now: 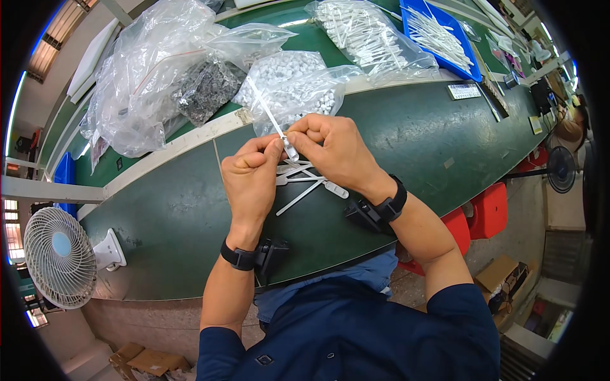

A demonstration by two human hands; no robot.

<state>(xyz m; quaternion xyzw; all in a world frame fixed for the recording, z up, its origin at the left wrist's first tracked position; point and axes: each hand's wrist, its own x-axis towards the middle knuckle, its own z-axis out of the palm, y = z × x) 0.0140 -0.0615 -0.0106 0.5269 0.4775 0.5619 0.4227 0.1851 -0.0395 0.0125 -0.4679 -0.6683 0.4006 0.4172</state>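
Note:
Above the green worktable I hold a thin white plastic stick with a wider, rounded end (265, 109) in both hands. Its long shaft points up and away to the left, and the wider end sits low between my fingertips. My left hand (248, 178) pinches it from the left, thumb and fingers pressed together. From the other side my right hand (340, 152) grips it near the same end; its fingers partly hide what they press on. Several similar white sticks (300, 198) lie crossed on the table just under my hands. Beyond them rests a clear bag of small white pieces (286, 76).
Large crumpled clear bags (146, 70) and a bag of dark grey pieces (206, 92) fill the back left. Toward the back right are a bag of white sticks (372, 35) and a blue tray (459, 71). A white fan (60, 254) stands left; red stools (489, 209) are right.

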